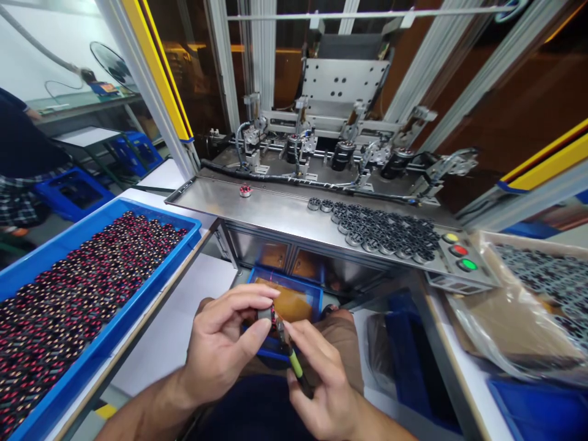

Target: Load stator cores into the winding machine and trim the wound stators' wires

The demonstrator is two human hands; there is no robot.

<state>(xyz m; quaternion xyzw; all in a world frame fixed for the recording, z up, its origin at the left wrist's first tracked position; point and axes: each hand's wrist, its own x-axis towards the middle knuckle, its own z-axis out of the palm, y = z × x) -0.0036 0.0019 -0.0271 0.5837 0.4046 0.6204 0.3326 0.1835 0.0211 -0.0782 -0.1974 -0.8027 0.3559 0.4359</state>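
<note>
My left hand (225,346) pinches a small wound coil part (267,313) between thumb and fingers, low in the middle of the view. My right hand (321,380) grips a thin tool with a yellow-green handle (294,361), its tip touching the coil part. Both hands hover above my lap, in front of the steel work shelf (275,211).
A blue tray (98,343) full of red-and-copper coil parts lies at left. Several dark ring parts (386,229) are heaped on the shelf beside yellow, red and green buttons (458,250). One coil (245,191) sits alone. A bag-lined box (528,294) is right. A person (18,159) is far left.
</note>
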